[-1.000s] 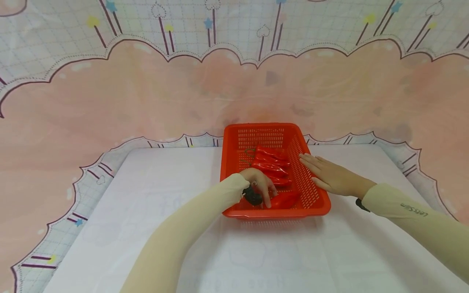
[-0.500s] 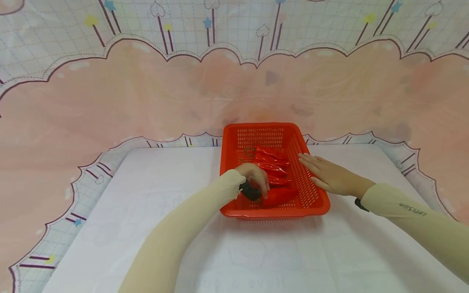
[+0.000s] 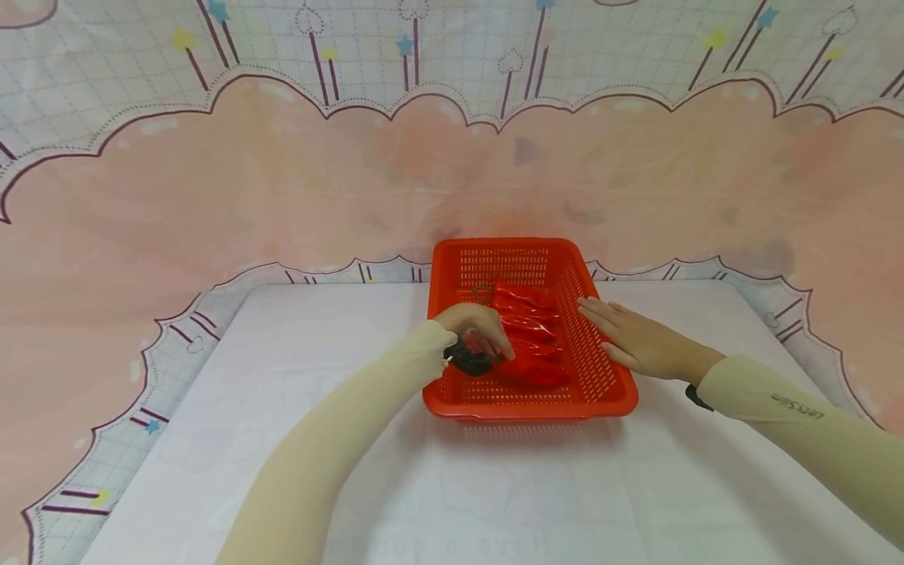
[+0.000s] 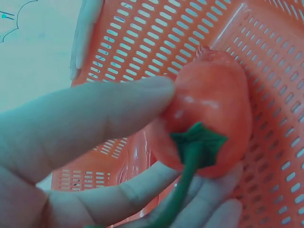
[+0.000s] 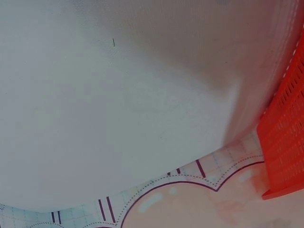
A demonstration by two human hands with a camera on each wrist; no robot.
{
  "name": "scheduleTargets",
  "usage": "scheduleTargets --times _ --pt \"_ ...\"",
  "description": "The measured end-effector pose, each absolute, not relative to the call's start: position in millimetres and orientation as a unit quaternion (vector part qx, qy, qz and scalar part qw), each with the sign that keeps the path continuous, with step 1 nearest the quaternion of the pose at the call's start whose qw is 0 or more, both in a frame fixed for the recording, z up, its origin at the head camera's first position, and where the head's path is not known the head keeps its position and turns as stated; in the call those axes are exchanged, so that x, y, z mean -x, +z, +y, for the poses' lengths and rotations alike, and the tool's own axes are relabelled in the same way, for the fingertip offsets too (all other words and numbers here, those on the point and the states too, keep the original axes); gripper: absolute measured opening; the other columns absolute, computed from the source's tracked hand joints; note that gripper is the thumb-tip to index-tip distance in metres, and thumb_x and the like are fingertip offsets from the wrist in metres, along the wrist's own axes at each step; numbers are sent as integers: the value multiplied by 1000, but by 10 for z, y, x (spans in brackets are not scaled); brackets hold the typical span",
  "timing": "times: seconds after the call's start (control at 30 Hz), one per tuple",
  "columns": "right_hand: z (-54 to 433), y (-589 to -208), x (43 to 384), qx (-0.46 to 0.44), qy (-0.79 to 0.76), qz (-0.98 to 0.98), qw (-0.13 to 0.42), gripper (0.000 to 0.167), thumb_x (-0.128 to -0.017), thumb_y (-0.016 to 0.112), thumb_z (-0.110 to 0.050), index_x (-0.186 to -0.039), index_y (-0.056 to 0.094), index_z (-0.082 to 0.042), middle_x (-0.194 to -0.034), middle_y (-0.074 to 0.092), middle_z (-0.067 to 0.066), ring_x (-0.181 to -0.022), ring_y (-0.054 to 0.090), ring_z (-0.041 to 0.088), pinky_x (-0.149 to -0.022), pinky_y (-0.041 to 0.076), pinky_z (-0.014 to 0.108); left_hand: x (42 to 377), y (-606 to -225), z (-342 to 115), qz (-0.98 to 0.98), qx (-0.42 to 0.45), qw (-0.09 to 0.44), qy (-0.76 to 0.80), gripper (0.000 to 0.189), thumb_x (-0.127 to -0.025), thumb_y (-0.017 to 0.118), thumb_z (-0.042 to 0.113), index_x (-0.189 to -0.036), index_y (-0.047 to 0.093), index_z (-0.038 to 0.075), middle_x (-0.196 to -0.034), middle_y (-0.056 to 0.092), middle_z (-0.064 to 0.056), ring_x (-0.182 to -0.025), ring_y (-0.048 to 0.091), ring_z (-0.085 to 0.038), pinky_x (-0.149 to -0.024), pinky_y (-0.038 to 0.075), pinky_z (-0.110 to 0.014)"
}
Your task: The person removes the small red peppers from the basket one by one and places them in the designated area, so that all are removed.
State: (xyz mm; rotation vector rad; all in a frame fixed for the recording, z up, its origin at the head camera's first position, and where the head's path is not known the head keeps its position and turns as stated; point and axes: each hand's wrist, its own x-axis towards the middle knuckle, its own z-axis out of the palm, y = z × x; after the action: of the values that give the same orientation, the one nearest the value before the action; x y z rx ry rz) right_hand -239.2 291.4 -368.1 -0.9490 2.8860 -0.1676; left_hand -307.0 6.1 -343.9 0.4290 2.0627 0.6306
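Observation:
My left hand (image 3: 476, 323) reaches over the left side of a red plastic basket (image 3: 530, 410) and holds a red pepper (image 4: 213, 99) near its stem end. In the left wrist view the thumb (image 4: 137, 95) lies on one side of the pepper and the fingers curl beneath it. Its green stem (image 4: 190, 166) points towards the wrist. Behind it, several more shiny red peppers (image 3: 526, 295) lie side by side in the basket. My right hand (image 3: 639, 339) lies with straight fingers on the basket's right rim and does not appear in the right wrist view.
The basket stands on a white-covered table (image 3: 318, 353), near its back edge. Beyond hangs a pink and white patterned cloth (image 3: 318, 188). Slotted walls enclose the peppers on all sides.
My left hand has shifted back and slightly left inside the basket, bringing the nearest pepper closer to the others. The right hand has stayed on the rim.

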Motion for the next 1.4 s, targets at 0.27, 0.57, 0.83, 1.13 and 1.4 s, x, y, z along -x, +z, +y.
scheduleTargets --times 0.27,0.57,0.83,1.13,1.4 --pt "2902 -3674 2386 314 -56 947 44 68 -96 46 -36 -151 17 -9 -158 15 10 -145 14 31 -120 12 46 3056 -3527 44 822 -103 446 340 15 -87 66 16 -78 61 6 -84 55 -3 -76 62 -13 -76 57 -24" --pt "2897 -3674 2424 307 -46 949 56 69 -96 45 -39 -151 14 -11 -159 14 9 -146 12 31 -117 16 54 3039 -3555 19 802 -75 450 387 13 -86 67 15 -78 64 6 -75 55 -3 -69 64 -13 -67 57 -22" --pt "2899 -3687 2424 304 -50 950 54 70 -95 46 -41 -151 15 -11 -158 14 9 -145 13 31 -116 17 56 3014 -3585 32 799 -92 431 409 10 -86 67 10 -81 67 2 -76 60 0 -74 60 -12 -86 55 -30" --pt "2898 -3686 2391 314 -61 947 39 68 -95 47 -37 -150 18 -9 -157 18 12 -144 16 33 -115 18 56 2982 -3610 23 805 -108 381 442 28 -85 68 7 -109 64 -6 -103 63 -12 -85 64 -17 -92 53 -32" --pt "2883 -3686 2381 311 -65 948 37 68 -95 47 -37 -150 20 -8 -157 19 12 -144 16 34 -116 18 56 2991 -3614 58 825 -152 343 422 33 -88 65 14 -118 64 -1 -116 65 -16 -96 66 -23 -90 53 -31"
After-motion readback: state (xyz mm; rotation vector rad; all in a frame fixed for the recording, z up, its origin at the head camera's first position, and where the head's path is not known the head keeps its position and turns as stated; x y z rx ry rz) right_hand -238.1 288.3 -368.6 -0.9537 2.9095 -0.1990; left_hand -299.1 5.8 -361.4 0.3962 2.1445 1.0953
